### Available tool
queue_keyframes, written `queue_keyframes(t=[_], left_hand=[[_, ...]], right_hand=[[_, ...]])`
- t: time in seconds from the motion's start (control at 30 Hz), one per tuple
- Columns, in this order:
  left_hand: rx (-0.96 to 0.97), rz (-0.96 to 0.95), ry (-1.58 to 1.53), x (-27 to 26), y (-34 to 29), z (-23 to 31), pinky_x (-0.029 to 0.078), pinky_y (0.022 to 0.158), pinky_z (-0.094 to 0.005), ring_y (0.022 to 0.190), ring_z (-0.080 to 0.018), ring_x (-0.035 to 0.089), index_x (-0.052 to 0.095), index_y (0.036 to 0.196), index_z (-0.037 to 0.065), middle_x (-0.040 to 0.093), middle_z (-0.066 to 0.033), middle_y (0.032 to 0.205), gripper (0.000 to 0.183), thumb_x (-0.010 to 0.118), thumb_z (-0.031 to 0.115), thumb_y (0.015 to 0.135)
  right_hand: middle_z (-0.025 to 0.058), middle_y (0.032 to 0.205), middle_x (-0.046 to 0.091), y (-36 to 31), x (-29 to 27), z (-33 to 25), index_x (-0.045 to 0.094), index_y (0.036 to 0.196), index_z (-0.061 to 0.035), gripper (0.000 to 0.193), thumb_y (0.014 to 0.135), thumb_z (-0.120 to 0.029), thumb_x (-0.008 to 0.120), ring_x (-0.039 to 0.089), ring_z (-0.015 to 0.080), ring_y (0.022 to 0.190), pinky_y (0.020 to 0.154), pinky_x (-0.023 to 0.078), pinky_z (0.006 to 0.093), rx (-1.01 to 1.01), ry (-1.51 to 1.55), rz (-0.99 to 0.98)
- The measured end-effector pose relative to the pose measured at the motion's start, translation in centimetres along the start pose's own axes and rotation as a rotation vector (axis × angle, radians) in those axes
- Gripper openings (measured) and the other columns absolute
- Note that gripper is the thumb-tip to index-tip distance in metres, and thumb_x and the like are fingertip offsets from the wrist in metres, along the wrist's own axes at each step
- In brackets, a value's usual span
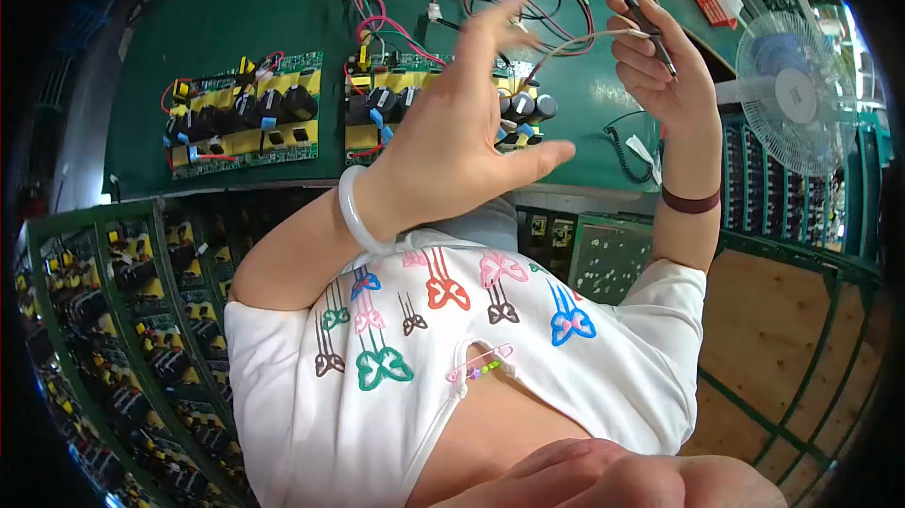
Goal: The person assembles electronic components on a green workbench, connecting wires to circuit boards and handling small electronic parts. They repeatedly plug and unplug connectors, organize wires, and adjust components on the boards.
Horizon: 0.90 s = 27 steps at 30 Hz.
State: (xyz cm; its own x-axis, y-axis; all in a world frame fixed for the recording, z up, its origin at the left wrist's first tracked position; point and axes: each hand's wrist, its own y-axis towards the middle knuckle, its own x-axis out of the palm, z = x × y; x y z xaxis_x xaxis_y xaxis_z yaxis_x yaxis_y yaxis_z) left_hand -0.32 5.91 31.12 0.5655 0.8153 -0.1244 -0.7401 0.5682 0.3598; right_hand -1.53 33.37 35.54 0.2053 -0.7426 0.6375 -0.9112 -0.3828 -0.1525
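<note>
Left hand is seen spread, its fingers stretched toward the far side and its thumb turned to the right; nothing is seen in its grasp. On the left of the green table, a first circuit board is laid, its long side running roughly left to right. Next to it, a second circuit board is partly covered from view by this hand; whether it is touched cannot be told. A pale wire is led to the fingers of the right hand, by which a dark pen-like tool is gripped above the right part of the table. The tool's long axis is slanted from far left to near right, and its narrow tip is pointed toward the near right. Farther right, a white fan is placed.
</note>
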Motion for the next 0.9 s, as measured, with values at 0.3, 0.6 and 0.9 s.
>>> queue_keyframes(t=[0.3,0.6,0.9], left_hand=[[-0.11,-0.59,-0.062,-3.7,-3.1,-3.1,0.05,0.074,-0.031,0.082,-0.0194,0.065,0.072,0.096,0.002,0.071,-0.0069,0.084,0.016,0.068,-0.005,0.083],[0.129,-0.157,0.266,-2.7,-7.0,-7.3,0.057,0.079,-0.0313,0.094,-0.0277,0.074,0.073,0.104,0.0,0.074,-0.0176,0.105,0.029,0.062,-0.014,0.08],[0.068,-0.073,0.184,-0.8,-8.3,-9.4,0.059,0.081,-0.0328,0.096,-0.0297,0.074,0.066,0.107,-0.003,0.07,-0.0235,0.113,0.014,0.06,-0.004,0.094]], right_hand=[[0.0035,0.091,0.056,-3.4,-4.1,3.8,0.05,0.119,-0.0059,0.025,0.109,-0.027,0.043,0.051,0.0073,0.072,0.056,0.04,0.0187,-0.316,-0.259,0.127],[0.0091,0.105,0.057,-5.3,-6.5,12.4,0.05,0.111,-0.0049,0.026,0.093,-0.005,0.069,0.063,0.0136,0.09,0.073,0.055,0.0263,-0.491,-0.441,0.082],[0.0098,0.09,0.054,-5.9,-6.6,19.4,0.052,0.102,-0.0005,0.024,0.086,0.009,0.068,0.06,0.021,0.084,0.072,0.055,0.0331,-0.696,-0.706,0.284]])
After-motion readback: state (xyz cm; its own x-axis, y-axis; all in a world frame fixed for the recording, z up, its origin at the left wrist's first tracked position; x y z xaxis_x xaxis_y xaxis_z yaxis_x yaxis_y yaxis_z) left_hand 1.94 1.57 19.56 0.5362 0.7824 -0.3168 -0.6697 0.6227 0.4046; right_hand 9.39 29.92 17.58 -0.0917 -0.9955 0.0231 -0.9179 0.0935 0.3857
